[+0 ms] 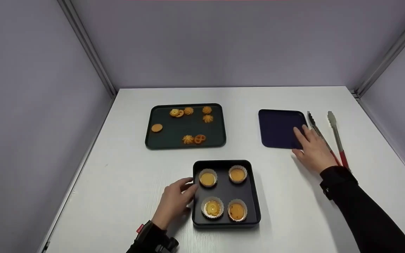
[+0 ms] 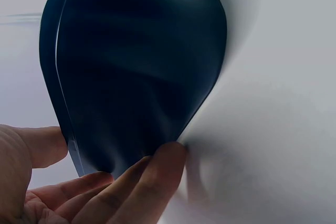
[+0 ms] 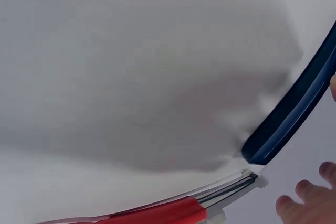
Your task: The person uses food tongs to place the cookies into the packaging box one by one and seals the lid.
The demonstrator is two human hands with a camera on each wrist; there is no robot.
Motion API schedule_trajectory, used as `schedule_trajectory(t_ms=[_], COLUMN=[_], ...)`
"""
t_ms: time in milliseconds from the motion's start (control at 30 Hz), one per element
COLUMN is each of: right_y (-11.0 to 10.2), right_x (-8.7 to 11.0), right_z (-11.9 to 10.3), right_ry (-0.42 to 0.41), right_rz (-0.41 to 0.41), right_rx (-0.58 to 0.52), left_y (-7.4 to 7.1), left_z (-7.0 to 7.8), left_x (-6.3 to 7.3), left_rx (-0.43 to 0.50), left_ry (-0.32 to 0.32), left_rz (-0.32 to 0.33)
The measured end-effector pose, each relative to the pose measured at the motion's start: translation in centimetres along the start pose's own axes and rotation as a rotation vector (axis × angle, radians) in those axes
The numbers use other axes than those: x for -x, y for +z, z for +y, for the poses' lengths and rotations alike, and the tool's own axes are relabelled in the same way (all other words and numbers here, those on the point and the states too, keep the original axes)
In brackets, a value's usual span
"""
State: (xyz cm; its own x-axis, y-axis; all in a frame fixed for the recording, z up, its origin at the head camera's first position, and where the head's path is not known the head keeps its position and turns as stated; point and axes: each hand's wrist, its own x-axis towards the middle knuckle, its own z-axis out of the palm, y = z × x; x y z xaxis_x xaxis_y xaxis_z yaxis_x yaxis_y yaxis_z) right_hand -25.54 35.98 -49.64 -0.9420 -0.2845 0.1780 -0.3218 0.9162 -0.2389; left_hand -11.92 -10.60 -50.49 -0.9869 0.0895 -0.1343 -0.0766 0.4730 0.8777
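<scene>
My left hand (image 1: 175, 198) is at the left side of a deep dark baking pan (image 1: 225, 191). In the left wrist view its thumb meets the pan's rim, and the extended fingers (image 2: 157, 182) rest against the outer wall (image 2: 136, 66). Inside the pan stand several pleated paper cups, each with a golden biscuit, such as the flower-shaped one (image 1: 213, 208) at front left. My right hand (image 1: 315, 151) has its fingers spread over the right edge of a flat navy tray (image 1: 278, 128). Its fingers appear uncurled beside the tray's rim (image 3: 294, 114).
A dark green tray (image 1: 178, 128) at back left carries several biscuits, including a pretzel (image 1: 199, 139) and a round one (image 1: 156, 128). Tongs with red handles (image 1: 344, 160) lie spread to the right of the navy tray, partly behind my right hand. Pale panels (image 1: 230, 42) enclose the white table (image 1: 118, 182).
</scene>
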Motion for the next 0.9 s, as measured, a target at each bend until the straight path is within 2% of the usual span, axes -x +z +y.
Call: schedule_trajectory(t_ms=[167,333,600,900], right_y=[0.6,1.3,1.9,1.6], right_x=[0.0,0.4,0.7,0.5], right_z=[-0.6,-0.7,-0.8,-1.7], right_ry=[-0.088,-0.159,-0.179,-0.211], right_rz=[-0.07,-0.078,-0.044,-0.095], right_rx=[0.018,0.076,0.184,0.202], left_y=[0.1,0.1,0.1,0.0], left_z=[-0.1,-0.1,-0.2,-0.2], left_x=[-0.1,-0.2,-0.2,-0.2], left_rx=[0.005,0.0,-0.015,-0.024], left_ry=[-0.011,-0.002,0.005,0.01], left_rz=[-0.009,-0.004,0.01,0.02])
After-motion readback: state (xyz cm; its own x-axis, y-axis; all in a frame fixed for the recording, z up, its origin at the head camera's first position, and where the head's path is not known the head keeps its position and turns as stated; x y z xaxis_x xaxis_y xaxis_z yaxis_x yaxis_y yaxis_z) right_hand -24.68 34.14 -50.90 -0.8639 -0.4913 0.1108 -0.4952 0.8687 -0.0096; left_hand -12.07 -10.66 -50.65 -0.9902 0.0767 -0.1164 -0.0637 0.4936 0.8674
